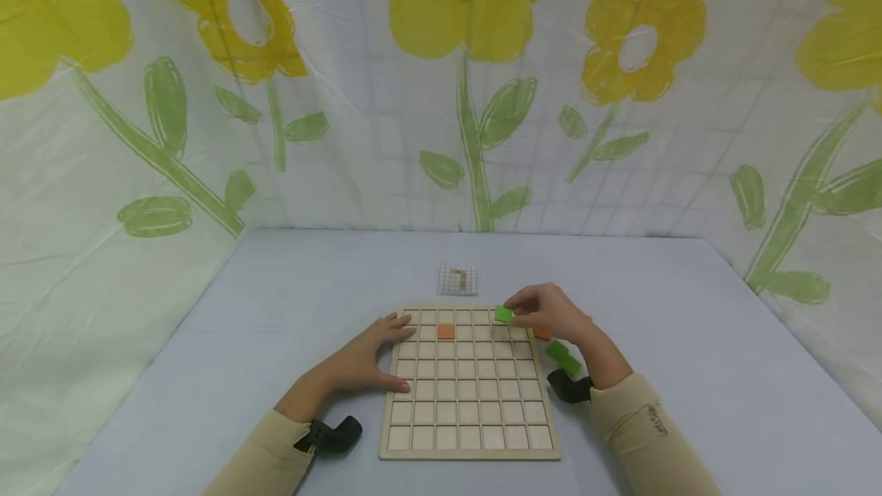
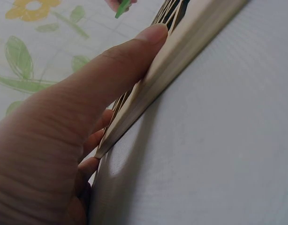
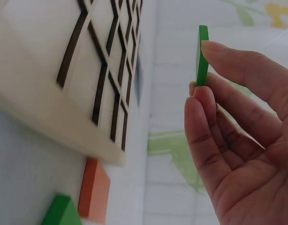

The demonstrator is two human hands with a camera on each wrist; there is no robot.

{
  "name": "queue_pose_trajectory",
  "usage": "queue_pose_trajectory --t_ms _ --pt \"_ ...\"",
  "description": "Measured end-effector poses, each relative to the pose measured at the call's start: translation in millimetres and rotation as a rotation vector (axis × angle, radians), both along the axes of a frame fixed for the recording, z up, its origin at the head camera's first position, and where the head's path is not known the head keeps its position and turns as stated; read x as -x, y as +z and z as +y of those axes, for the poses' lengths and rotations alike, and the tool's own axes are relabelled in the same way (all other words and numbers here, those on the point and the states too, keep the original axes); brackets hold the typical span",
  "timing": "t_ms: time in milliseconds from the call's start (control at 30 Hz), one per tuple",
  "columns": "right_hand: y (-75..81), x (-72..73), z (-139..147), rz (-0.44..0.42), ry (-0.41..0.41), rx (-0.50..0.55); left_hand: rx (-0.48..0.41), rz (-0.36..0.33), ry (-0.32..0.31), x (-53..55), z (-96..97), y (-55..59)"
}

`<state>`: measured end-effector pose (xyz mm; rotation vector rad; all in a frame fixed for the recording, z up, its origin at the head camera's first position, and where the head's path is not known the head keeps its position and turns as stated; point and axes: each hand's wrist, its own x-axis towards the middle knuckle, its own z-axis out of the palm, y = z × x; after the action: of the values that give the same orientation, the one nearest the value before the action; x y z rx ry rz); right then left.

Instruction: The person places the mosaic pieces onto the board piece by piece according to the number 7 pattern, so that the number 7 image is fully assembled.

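R grip point(image 1: 547, 311) pinches grn tile point(image 1: 504, 314) nr brd's point(image 1: 470, 454) far R corner; L grip point(image 1: 361, 354) spread, resting on L edge; org tile point(image 1: 445, 331) in cell.

left sleeve point(image 1: 269, 450): beige. right sleeve point(image 1: 623, 423): beige, dark lettering point(image 1: 657, 419) on forearm, too small to read. left wrist camera point(image 1: 340, 435): black, curved, on black strap point(image 1: 304, 439). right wrist camera point(image 1: 569, 387): black, curved.

Grid board point(image 1: 468, 390) — matt wood, smooth; green tile point(image 1: 504, 314) — smooth, matt; sleeves point(image 1: 637, 416) matt cloth.
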<state>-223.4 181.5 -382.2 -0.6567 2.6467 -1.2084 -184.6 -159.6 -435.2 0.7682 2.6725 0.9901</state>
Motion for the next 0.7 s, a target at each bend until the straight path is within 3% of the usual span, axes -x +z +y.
queue_pose_trajectory --t_ms 167,700 --pt "-0.9 1.7 -10.4 0.036 0.047 0.02 0.005 0.0 0.006 0.1 0.0 -0.6" --pt "-6.4 7.9 -40.7 -0.02 0.105 0.04 -0.003 0.006 -0.006 0.7 -0.7 -0.3"
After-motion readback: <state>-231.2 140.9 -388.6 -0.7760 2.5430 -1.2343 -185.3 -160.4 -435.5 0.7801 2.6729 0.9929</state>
